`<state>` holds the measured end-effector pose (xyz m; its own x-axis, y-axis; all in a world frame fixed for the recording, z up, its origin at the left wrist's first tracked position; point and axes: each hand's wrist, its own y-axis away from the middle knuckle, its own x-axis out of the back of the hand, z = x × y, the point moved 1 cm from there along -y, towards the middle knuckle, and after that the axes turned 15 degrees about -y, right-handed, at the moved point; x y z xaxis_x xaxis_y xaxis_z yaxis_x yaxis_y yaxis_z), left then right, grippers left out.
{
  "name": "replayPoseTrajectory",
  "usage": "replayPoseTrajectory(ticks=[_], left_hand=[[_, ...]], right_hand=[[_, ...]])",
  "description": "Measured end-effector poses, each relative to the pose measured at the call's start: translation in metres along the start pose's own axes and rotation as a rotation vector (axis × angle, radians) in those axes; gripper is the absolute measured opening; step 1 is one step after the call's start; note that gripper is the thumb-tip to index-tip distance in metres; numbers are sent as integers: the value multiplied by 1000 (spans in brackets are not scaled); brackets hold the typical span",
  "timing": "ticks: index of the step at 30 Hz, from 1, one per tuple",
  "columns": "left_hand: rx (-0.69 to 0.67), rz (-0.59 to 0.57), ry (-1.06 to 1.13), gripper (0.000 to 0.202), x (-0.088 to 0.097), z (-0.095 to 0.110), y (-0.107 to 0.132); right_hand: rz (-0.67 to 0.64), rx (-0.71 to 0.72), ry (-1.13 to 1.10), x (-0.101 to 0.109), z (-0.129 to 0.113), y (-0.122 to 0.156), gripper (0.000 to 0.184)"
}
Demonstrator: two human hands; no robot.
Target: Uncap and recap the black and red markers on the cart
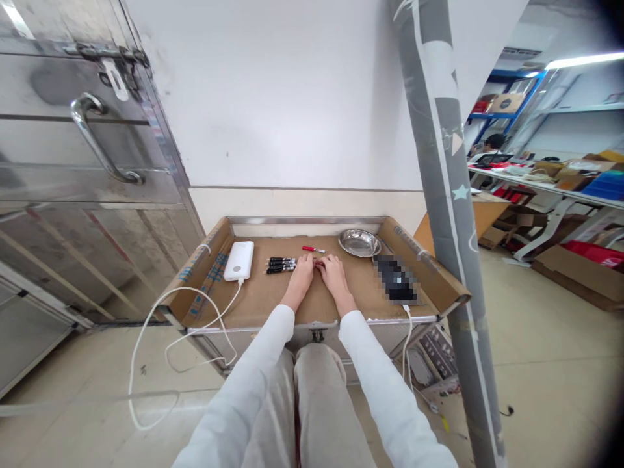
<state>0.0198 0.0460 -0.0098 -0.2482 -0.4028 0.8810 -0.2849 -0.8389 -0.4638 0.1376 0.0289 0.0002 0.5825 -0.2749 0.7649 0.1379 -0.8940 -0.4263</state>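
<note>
My left hand (302, 272) and my right hand (332, 271) rest side by side, palms down, on the cardboard-lined table (273, 296), fingertips almost touching each other. Both look flat with fingers stretched forward, and nothing shows in them. Just left of my left hand lies a small row of black pens (281, 264). A red pen (312, 249) lies a little beyond my fingertips. Both arms are in white sleeves.
A white power bank (238, 260) with a long white cable (146, 351) lies at the left. A round metal dish (359, 243) sits at the back right, a blurred dark device (396, 279) at the right. A grey pole (441, 195) stands right; metal cabinet (82, 162) left.
</note>
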Motion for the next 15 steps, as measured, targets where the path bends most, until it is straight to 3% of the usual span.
replayPoseTrajectory(ticks=[3,9,12,15], left_hand=[[-9,12,3,33,0,4,-3],[29,93,-148,41,-10,14,-25],[-6,62,-168,41,-12,17,-32],[-27,19,-181,32,-6,18,-23]], right_hand=[[46,-48,38,2,-3,5,23],[273,-160,34,13,-10,18,25],[286,-157,25,17,-12,22,28],[279,-139,-4,19,-13,23,32]])
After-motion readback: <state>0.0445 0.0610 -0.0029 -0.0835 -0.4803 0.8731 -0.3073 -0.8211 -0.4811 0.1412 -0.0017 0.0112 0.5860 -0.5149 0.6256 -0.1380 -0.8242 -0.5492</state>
